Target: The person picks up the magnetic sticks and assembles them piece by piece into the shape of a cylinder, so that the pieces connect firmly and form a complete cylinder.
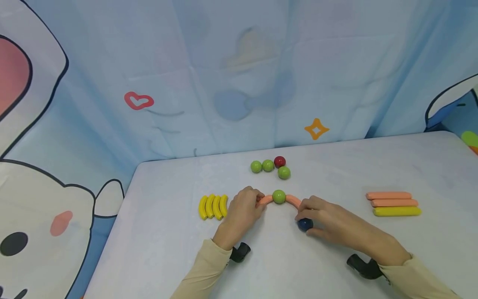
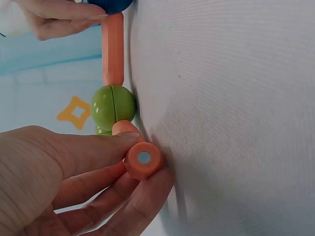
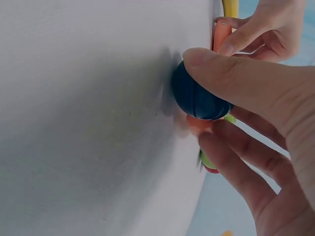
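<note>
A green ball sits between two curved orange sticks on the table. My left hand pinches the free end of the left orange stick; in the left wrist view a pale round disc shows in that stick's end. My right hand holds a dark blue ball between thumb and fingers, at the outer end of the right orange stick. In the right wrist view the blue ball touches the orange piece, whose far part my fingers hide.
Several green balls and a red ball lie farther back. Several curved yellow sticks are left of my left hand. Two straight orange sticks and a yellow one lie at the right. A printed curtain hangs behind the table.
</note>
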The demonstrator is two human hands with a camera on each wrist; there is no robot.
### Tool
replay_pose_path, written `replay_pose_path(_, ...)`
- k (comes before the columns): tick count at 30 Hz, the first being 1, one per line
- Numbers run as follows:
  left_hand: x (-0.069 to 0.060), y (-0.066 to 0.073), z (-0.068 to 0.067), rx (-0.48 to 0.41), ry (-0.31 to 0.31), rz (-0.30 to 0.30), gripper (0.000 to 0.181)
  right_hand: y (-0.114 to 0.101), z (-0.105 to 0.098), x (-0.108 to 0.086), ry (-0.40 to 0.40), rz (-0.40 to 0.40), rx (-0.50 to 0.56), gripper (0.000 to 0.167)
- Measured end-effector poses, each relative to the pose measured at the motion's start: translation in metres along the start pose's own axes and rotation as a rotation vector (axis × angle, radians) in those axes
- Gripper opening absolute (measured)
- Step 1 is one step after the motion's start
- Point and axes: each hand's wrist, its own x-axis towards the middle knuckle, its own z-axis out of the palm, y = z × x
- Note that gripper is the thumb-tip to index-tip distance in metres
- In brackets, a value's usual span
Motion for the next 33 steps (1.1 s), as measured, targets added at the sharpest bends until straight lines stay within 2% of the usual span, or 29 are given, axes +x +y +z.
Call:
replay_pose_path(4,0.0002,0.0001,0.0001,0.009,0.002,0.005,0.02,0.0006,-0.0003,-0.0007,0.005,0.008,0.001,0.036)
replay_pose_path(10,-0.0004,0.0003,-0.0003,0.018,0.004,0.009,0.02,-0.0007,-0.002,0.0006,-0.029,0.05,0.005,0.036)
replay_pose_path(25,-0.0012,0.0042,-0.0017,0.008,0.012,-0.007,0.019,-0.0003,0.0008,-0.0017,0.0,0.03,0.008,0.037)
replay_pose_path(33,-0.0009,0.0064,-0.0008,0.032,0.021,-0.006,0.018,-0.0026,-0.0022,0.0005,-0.033,0.012,-0.007,0.033)
